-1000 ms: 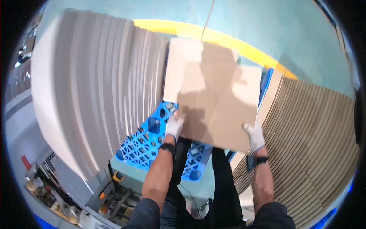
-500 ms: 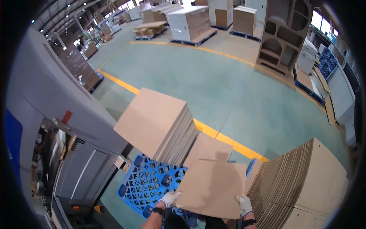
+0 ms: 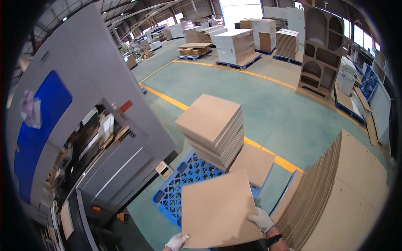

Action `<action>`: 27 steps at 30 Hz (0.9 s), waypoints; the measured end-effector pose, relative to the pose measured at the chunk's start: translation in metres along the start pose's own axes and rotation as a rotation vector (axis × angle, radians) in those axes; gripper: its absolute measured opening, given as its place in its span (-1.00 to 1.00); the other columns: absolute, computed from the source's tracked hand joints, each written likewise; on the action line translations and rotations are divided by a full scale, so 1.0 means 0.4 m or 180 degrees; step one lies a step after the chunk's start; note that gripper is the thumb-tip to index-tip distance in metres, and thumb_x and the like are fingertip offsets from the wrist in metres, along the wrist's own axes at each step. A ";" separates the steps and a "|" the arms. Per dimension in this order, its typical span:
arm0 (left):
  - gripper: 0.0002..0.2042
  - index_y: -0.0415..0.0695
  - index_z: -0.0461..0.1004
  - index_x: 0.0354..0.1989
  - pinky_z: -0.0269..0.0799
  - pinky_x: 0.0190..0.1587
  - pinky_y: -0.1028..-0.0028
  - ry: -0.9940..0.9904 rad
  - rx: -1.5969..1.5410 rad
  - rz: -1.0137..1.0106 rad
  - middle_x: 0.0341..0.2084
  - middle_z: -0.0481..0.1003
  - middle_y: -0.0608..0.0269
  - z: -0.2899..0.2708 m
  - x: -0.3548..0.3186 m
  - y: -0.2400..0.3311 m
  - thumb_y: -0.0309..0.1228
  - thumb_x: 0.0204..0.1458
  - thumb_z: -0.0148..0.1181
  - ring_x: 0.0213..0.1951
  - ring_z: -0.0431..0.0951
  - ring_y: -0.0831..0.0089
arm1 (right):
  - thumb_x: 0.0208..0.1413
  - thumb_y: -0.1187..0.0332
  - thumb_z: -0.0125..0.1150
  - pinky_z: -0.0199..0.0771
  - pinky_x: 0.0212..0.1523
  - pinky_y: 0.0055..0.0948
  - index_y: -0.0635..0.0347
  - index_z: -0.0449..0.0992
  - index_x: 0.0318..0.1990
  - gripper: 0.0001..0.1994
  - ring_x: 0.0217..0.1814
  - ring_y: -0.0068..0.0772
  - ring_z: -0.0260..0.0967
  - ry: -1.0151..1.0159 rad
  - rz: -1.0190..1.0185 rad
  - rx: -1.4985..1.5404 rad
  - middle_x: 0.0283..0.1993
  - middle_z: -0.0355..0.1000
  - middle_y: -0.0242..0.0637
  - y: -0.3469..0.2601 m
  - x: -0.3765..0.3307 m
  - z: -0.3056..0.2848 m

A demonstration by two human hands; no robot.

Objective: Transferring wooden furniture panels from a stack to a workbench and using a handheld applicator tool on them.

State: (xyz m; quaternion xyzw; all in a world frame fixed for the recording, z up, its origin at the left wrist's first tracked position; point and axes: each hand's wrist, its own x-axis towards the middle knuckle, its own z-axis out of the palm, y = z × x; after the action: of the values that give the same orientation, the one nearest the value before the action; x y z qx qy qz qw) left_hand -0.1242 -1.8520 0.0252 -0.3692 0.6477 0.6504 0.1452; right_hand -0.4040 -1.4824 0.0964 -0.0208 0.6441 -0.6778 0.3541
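Note:
Between my two white-gloved hands is a square brown fibreboard panel [image 3: 220, 209], tilted and held low in front of me. My left hand [image 3: 177, 241] is closed on its near left corner, thumb on top. My right hand [image 3: 261, 220] grips the right edge; the fingers beneath the panel are hidden. Beyond the panel, a stack of similar boards [image 3: 211, 121] stands on a blue plastic pallet [image 3: 171, 196]. Another flat board [image 3: 252, 162] lies low beside that stack.
A large grey machine [image 3: 125, 96] with a blue window fills the left side. On the right, many tall panels [image 3: 326, 192] stand on edge. A yellow floor line [image 3: 280, 161] crosses behind the pallet. Farther back are wrapped pallet loads [image 3: 235, 48] and a brown shelf unit [image 3: 320, 54].
My view has swung to the left, bringing more of the grey machine in. The panel has come away from the low board and turned leftward, still in both hands.

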 end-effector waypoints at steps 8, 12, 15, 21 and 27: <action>-0.52 -0.29 0.51 -0.07 0.59 -0.28 0.43 0.0814 -0.0362 0.1302 -0.35 0.60 0.22 -0.365 -0.486 0.030 -0.27 -0.10 0.54 -0.36 0.62 0.46 | 0.06 0.33 0.43 0.52 0.05 -0.38 0.30 0.50 0.14 -0.51 0.01 -0.47 0.49 -0.0487 -0.2102 -0.1081 -0.03 0.57 -0.27 -0.076 -0.333 0.514; -0.43 -0.30 0.42 0.03 0.60 -0.13 0.35 0.2096 0.0093 0.2551 -0.17 0.61 0.14 -0.512 -0.648 0.069 -0.31 -0.13 0.52 -0.16 0.65 0.34 | 0.02 0.36 0.52 0.54 -0.01 -0.43 0.27 0.50 0.16 -0.47 0.02 -0.45 0.50 -0.1240 -0.1296 -0.1074 0.02 0.58 -0.28 -0.201 -0.407 0.708; -0.55 -0.26 0.43 -0.04 0.56 -0.09 0.37 0.2500 0.0217 0.2610 -0.21 0.58 0.18 -0.512 -0.772 0.124 -0.30 -0.02 0.44 -0.15 0.61 0.35 | 0.01 0.39 0.55 0.58 0.00 -0.38 0.24 0.53 0.15 -0.48 0.00 -0.48 0.52 -0.1129 -0.2267 -0.1045 0.00 0.62 -0.31 -0.212 -0.417 0.786; -0.64 -0.23 0.44 -0.06 0.53 -0.11 0.39 0.3374 -0.0502 0.2987 -0.24 0.56 0.20 -0.608 -0.810 -0.001 -0.27 0.09 0.36 -0.17 0.58 0.38 | 0.15 0.37 0.35 0.41 0.29 -0.24 0.20 0.64 -0.03 -0.75 0.19 -0.20 0.49 -0.2029 -0.3830 -0.1167 0.05 0.58 -0.17 -0.297 -0.372 0.890; -0.64 -0.24 0.46 -0.06 0.53 -0.11 0.39 0.2750 -0.2327 0.2509 -0.25 0.56 0.20 -0.550 -0.816 -0.176 -0.26 0.11 0.34 -0.18 0.58 0.38 | 0.04 0.33 0.40 0.29 0.39 -0.02 0.20 0.64 -0.10 -0.73 0.21 -0.02 0.48 -0.1761 -0.4835 -0.1367 0.05 0.58 -0.12 -0.346 -0.318 0.987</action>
State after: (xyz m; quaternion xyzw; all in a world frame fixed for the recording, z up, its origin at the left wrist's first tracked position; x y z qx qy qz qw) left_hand 0.2107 -1.9581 0.2159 -0.3575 0.4724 0.6259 -0.5071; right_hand -0.1803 -1.7682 0.3405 -0.6818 0.4599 -0.5651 -0.0653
